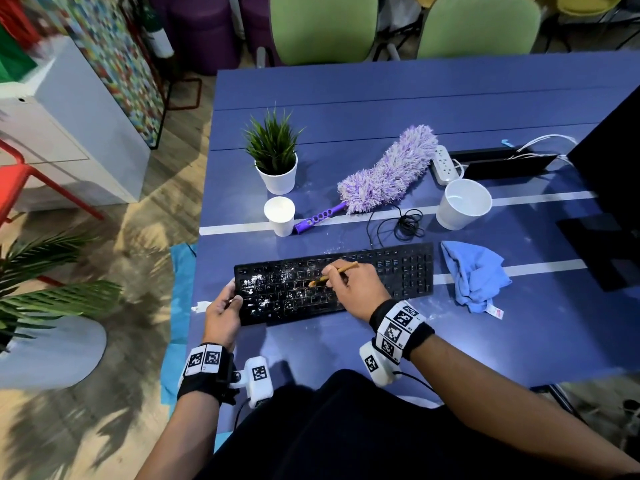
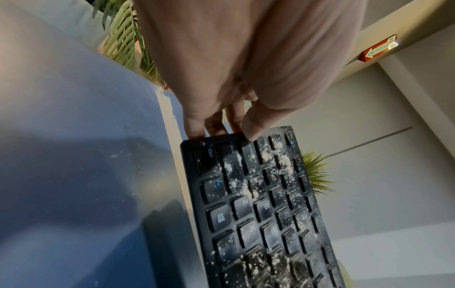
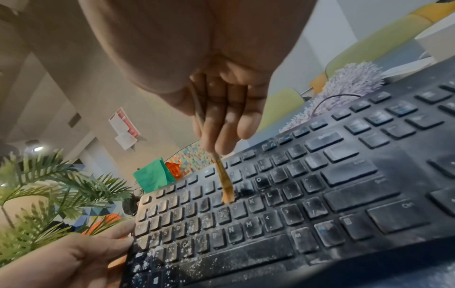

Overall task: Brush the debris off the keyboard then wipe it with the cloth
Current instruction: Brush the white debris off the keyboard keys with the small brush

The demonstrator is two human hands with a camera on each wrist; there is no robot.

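Note:
A black keyboard (image 1: 398,271) lies on the blue table (image 1: 346,98), its left half speckled with white debris (image 1: 254,282). My right hand (image 1: 349,285) pinches a thin wooden brush (image 1: 337,271); the orange bristles (image 3: 227,196) touch the keys at the keyboard's middle. My left hand (image 1: 223,310) grips the keyboard's left end, thumb on top (image 2: 256,124) and fingers (image 2: 197,126) under the edge. The keyboard (image 2: 258,204) shows crumbs between keys. A crumpled blue cloth (image 1: 474,275) sits just right of the keyboard.
Behind the keyboard are a white paper cup (image 1: 280,216), a purple duster (image 1: 384,171), a potted plant (image 1: 275,157), a larger white cup (image 1: 462,202), a coiled black cable (image 1: 405,223) and a power strip (image 1: 445,164). A dark monitor (image 1: 613,188) stands at right.

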